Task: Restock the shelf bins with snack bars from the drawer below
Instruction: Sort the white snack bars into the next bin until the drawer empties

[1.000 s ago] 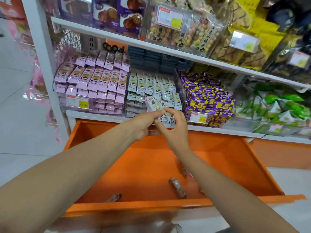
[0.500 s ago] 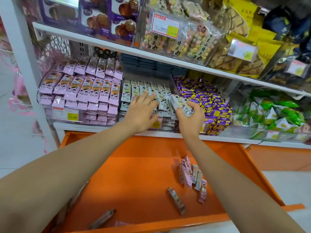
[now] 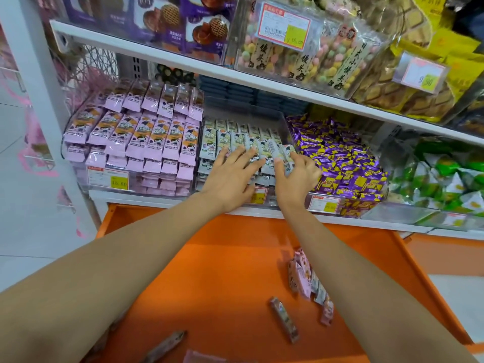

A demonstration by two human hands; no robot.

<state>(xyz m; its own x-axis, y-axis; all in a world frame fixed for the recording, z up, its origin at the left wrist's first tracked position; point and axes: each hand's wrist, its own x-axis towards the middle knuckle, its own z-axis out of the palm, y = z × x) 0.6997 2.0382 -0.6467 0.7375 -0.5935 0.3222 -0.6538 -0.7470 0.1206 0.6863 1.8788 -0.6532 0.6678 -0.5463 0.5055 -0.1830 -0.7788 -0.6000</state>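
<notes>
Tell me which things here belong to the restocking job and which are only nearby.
Job: left hand, right hand, white snack bars, middle bin, loose bars, orange drawer.
Nearby only: purple candies, green packets, coloured puff bags.

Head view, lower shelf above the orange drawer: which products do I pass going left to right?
pink bars → white bars → purple sweets → green packets

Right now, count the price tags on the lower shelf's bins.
4: pink bars' tag, far left; white bars' tag, partly behind the left hand; purple candies' tag; green packets' tag, far right.
</notes>
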